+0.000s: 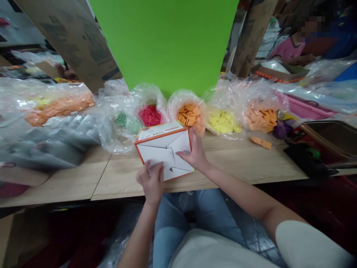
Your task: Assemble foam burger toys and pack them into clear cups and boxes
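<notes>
A small cardboard box (156,150) with orange edges rests tilted on the wooden table, its white folded flaps turned toward me. My right hand (196,152) grips its right side, thumb over the flaps and fingers behind the edge. At the lower left edge of the box, my left hand (152,180) has its fingers curled against the flap face. Just behind the box, open clear bags hold red pieces (150,115), orange pieces (191,114) and yellow pieces (224,121). Green pieces (126,121) show through plastic to the left.
A green panel (167,44) rises behind the bags. More orange pieces (260,118) fill a bag on the right, near a pink tray (304,106) and a black object (309,158). Grey stacked items (61,143) stand left. Another person (290,48) is at the far right.
</notes>
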`<move>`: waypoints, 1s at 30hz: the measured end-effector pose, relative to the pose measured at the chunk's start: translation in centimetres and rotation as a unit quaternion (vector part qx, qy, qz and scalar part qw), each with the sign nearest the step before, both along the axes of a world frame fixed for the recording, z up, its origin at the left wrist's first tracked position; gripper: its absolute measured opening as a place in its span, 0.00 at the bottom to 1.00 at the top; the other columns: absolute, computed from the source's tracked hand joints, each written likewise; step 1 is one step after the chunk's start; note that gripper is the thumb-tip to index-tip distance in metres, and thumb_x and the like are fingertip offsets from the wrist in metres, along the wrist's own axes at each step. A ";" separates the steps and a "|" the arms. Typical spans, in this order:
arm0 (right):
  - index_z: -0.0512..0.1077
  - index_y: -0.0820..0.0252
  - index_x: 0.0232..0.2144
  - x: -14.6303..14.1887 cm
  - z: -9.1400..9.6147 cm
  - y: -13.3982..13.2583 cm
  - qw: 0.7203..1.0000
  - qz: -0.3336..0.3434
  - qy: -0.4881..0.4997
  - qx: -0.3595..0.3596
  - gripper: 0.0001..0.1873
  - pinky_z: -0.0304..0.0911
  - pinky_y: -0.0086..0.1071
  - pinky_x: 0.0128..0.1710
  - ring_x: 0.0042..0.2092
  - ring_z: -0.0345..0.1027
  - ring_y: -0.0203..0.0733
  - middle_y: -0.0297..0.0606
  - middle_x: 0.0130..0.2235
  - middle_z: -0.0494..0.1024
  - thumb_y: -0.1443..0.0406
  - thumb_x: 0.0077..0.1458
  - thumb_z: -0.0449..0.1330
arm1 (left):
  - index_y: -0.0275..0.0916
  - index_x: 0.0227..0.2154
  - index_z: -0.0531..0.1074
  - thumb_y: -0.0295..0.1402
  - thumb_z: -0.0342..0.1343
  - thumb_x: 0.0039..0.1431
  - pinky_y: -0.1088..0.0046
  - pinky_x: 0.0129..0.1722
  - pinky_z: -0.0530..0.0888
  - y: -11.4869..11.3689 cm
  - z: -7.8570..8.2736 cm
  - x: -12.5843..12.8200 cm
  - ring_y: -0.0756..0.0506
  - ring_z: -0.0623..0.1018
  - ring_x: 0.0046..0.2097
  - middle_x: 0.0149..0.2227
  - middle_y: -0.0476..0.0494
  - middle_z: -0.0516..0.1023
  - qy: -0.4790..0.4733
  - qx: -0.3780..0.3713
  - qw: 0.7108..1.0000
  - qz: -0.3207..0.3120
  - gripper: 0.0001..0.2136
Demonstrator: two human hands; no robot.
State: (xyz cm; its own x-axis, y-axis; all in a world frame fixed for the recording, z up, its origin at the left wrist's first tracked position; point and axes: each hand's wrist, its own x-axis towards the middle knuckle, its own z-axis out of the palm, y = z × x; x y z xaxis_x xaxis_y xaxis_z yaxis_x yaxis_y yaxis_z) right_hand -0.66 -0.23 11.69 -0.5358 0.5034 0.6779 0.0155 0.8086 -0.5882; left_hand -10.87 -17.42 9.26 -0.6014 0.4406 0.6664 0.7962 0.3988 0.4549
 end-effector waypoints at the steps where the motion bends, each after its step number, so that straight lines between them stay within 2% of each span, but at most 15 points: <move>1: 0.40 0.56 0.61 -0.7 -0.1 0.3 0.998 0.023 0.005 -0.066 0.47 0.44 0.51 0.60 0.63 0.39 0.51 0.46 0.63 0.45 0.56 0.46 0.62 | 0.40 0.49 0.64 0.38 0.59 0.48 0.58 0.51 0.64 0.5 -0.2 -0.5 0.37 0.59 0.58 0.55 0.33 0.57 -0.024 0.056 0.997 0.039 0.24; 3: 0.37 0.57 0.62 -2.0 -0.5 0.9 0.983 0.094 0.000 -0.158 0.48 0.50 0.47 0.58 0.61 0.48 0.49 0.47 0.62 0.50 0.56 0.48 0.61 | 0.35 0.55 0.53 0.41 0.64 0.39 0.59 0.50 0.65 1.4 -0.2 -1.6 0.36 0.55 0.59 0.57 0.29 0.51 -0.082 0.119 0.986 0.079 0.40; 4: 0.38 0.57 0.62 -2.6 -0.7 1.1 0.976 0.120 0.000 -0.183 0.46 0.51 0.45 0.58 0.60 0.51 0.48 0.46 0.61 0.51 0.57 0.49 0.60 | 0.35 0.58 0.47 0.42 0.66 0.36 0.58 0.51 0.64 1.9 0.0 -2.2 0.36 0.55 0.59 0.57 0.28 0.51 -0.118 0.123 0.982 0.076 0.47; 6: 0.40 0.56 0.62 -3.3 -1.2 1.4 0.969 0.135 0.015 -0.206 0.43 0.50 0.44 0.59 0.60 0.51 0.47 0.44 0.61 0.52 0.58 0.51 0.59 | 0.38 0.59 0.42 0.43 0.67 0.32 0.59 0.54 0.62 2.7 0.6 -3.5 0.37 0.59 0.58 0.58 0.31 0.54 -0.191 0.097 0.975 0.060 0.52; 8: 0.41 0.55 0.62 -3.5 -1.6 1.5 0.968 0.124 0.033 -0.213 0.41 0.48 0.44 0.59 0.60 0.49 0.47 0.42 0.62 0.52 0.59 0.52 0.58 | 0.39 0.58 0.46 0.45 0.66 0.32 0.58 0.53 0.63 3.5 1.0 -4.8 0.37 0.64 0.55 0.56 0.32 0.60 -0.223 0.055 0.970 0.078 0.50; 11: 0.40 0.56 0.62 -3.6 -1.9 1.4 0.972 0.110 0.029 -0.207 0.38 0.48 0.43 0.59 0.61 0.48 0.45 0.42 0.62 0.52 0.61 0.54 0.55 | 0.34 0.51 0.58 0.46 0.66 0.32 0.54 0.50 0.65 4.8 1.1 -6.0 0.33 0.68 0.51 0.47 0.31 0.68 -0.203 0.031 0.967 0.151 0.42; 15: 0.41 0.61 0.61 -3.7 -1.9 1.1 0.980 0.080 0.012 -0.182 0.36 0.49 0.40 0.59 0.61 0.47 0.43 0.45 0.62 0.51 0.62 0.55 0.52 | 0.29 0.50 0.59 0.46 0.64 0.36 0.52 0.51 0.63 5.6 0.9 -5.5 0.32 0.67 0.52 0.46 0.29 0.68 -0.172 0.039 0.970 0.167 0.39; 17: 0.39 0.62 0.61 -3.2 -2.0 0.9 0.978 0.057 0.020 -0.201 0.36 0.53 0.39 0.57 0.60 0.51 0.43 0.47 0.60 0.54 0.63 0.55 0.51 | 0.28 0.50 0.59 0.45 0.64 0.36 0.51 0.51 0.62 5.0 1.4 -4.6 0.32 0.66 0.52 0.46 0.29 0.68 -0.161 0.035 0.977 0.134 0.39; 18: 0.39 0.61 0.61 -2.8 -2.1 0.8 0.973 0.050 0.032 -0.225 0.36 0.57 0.39 0.55 0.58 0.55 0.43 0.47 0.59 0.57 0.63 0.56 0.50 | 0.29 0.51 0.59 0.44 0.64 0.36 0.52 0.51 0.63 4.3 1.9 -4.1 0.33 0.67 0.51 0.46 0.31 0.68 -0.155 0.031 0.983 0.097 0.39; 21: 0.42 0.56 0.60 -0.9 -2.4 0.1 0.943 0.051 0.077 -0.321 0.34 0.66 0.38 0.45 0.49 0.66 0.43 0.44 0.53 0.67 0.62 0.55 0.51 | 0.36 0.54 0.59 0.42 0.61 0.44 0.56 0.51 0.64 1.7 4.1 -3.0 0.37 0.65 0.53 0.50 0.35 0.66 -0.132 0.013 0.990 -0.058 0.33; 23: 0.47 0.55 0.59 0.6 -2.3 -0.7 0.924 0.051 0.098 -0.367 0.32 0.68 0.39 0.42 0.45 0.68 0.43 0.42 0.49 0.70 0.60 0.55 0.53 | 0.40 0.56 0.57 0.40 0.58 0.49 0.59 0.54 0.62 0.1 5.5 -2.6 0.40 0.63 0.56 0.54 0.37 0.64 -0.139 0.002 0.981 -0.132 0.31; 25: 0.50 0.54 0.58 1.8 -1.8 -1.7 0.917 0.045 0.113 -0.380 0.30 0.68 0.39 0.43 0.46 0.68 0.44 0.41 0.49 0.70 0.59 0.54 0.54 | 0.42 0.58 0.54 0.40 0.56 0.51 0.59 0.56 0.59 -0.7 6.4 -2.6 0.41 0.62 0.57 0.56 0.38 0.63 -0.197 0.002 0.967 -0.161 0.31; 27: 0.50 0.54 0.58 2.6 -1.1 -2.4 0.921 0.031 0.126 -0.367 0.31 0.66 0.40 0.46 0.49 0.65 0.45 0.41 0.51 0.68 0.58 0.55 0.54 | 0.43 0.58 0.53 0.43 0.52 0.54 0.59 0.56 0.60 -0.8 6.4 -2.9 0.41 0.64 0.57 0.57 0.39 0.63 -0.307 0.017 0.935 -0.174 0.30; 28: 0.49 0.55 0.59 2.9 -0.8 -2.7 0.926 0.024 0.128 -0.354 0.31 0.65 0.40 0.48 0.51 0.64 0.45 0.41 0.53 0.67 0.58 0.55 0.53 | 0.43 0.58 0.54 0.45 0.50 0.55 0.58 0.55 0.62 -0.7 6.1 -3.0 0.41 0.66 0.56 0.56 0.39 0.64 -0.378 0.026 0.908 -0.180 0.29; 30: 0.47 0.55 0.60 3.3 -0.4 -3.0 0.940 0.018 0.119 -0.320 0.33 0.61 0.41 0.52 0.54 0.60 0.45 0.41 0.57 0.63 0.59 0.55 0.53 | 0.40 0.55 0.60 0.48 0.48 0.54 0.57 0.52 0.67 -0.7 5.1 -3.2 0.39 0.70 0.52 0.53 0.37 0.69 -0.524 0.030 0.831 -0.184 0.27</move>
